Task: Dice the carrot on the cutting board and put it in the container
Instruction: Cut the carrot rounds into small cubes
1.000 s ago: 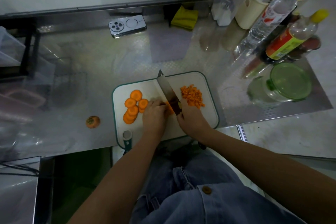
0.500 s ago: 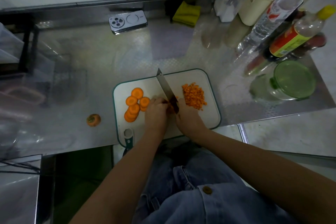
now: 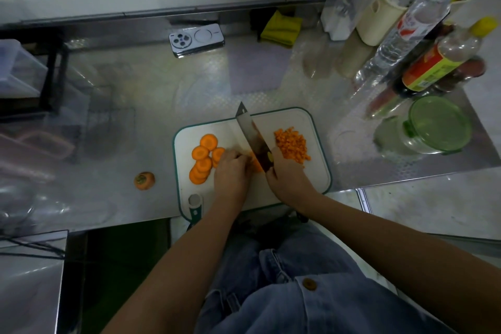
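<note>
Carrot slices (image 3: 203, 160) lie overlapped on the left of the cutting board (image 3: 230, 133); diced carrot (image 3: 292, 145) is heaped on its right. Right hand (image 3: 287, 179): grip curled round the knife (image 3: 253, 138) handle, blade across mid-board. Left hand (image 3: 231, 173): fingers curled, pinning carrot pieces (image 3: 254, 164) beside the blade. Lidded container (image 3: 436, 125) stands well apart, right.

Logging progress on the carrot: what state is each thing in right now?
Slices, uncut, overlapping on the board, left side.
Dice, heaped on its right.
Knife, gripped by right hand, blade over board.
Left hand, holds carrot piece beside blade.
Container, lid on.
Carrot end, off board.
</note>
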`<control>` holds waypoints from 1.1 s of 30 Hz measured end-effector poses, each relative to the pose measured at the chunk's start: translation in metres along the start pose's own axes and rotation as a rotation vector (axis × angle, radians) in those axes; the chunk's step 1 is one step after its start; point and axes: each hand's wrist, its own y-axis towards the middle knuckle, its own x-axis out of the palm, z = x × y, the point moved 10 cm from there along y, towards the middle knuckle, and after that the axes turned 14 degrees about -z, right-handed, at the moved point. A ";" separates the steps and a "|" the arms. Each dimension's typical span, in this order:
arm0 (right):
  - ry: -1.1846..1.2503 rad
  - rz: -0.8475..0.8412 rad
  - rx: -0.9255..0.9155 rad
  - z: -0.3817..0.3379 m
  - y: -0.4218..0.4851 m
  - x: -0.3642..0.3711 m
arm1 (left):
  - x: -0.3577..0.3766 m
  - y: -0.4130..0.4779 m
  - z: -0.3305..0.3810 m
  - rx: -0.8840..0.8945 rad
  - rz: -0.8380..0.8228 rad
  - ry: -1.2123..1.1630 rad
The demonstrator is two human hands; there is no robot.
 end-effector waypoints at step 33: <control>-0.015 -0.031 0.008 0.000 0.003 0.014 | -0.007 0.000 -0.005 -0.103 -0.029 0.080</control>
